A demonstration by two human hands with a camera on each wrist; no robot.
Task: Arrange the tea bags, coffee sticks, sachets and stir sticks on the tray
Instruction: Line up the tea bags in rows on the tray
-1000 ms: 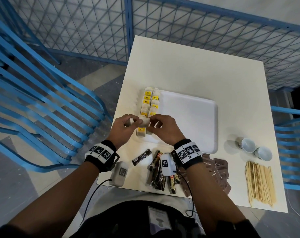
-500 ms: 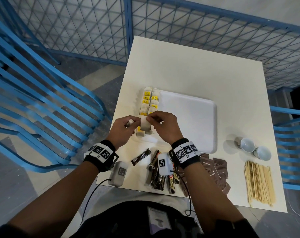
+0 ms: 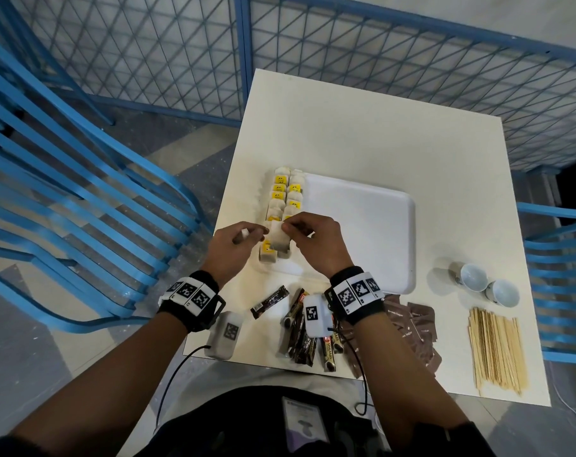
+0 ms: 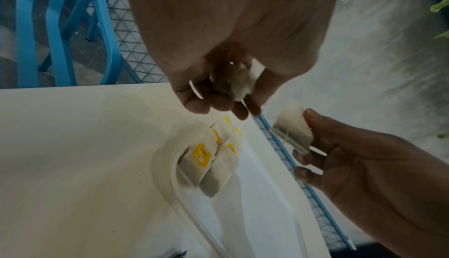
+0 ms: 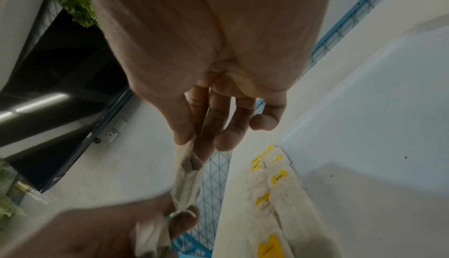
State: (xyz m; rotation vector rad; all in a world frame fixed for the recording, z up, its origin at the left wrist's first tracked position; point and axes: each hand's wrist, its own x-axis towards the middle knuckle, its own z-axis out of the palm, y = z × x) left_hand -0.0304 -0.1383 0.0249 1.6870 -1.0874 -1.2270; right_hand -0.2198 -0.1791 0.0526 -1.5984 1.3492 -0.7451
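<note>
At frame centre, above the near left corner of the tray (image 3: 379, 232): right hand (image 3: 316, 245) pinching one tea bag (image 3: 278, 239) by its top edge, left hand (image 3: 237, 249) curled round another tea bag (image 4: 239, 83). Filed so far: tea bags only, two rows (image 3: 286, 199) along the tray's left edge. Outstanding, by the look of it: coffee sticks (image 3: 300, 334), brown sachets (image 3: 415, 328) and stir sticks (image 3: 496, 351), all on the table (image 3: 362, 133) along the lower frame.
</note>
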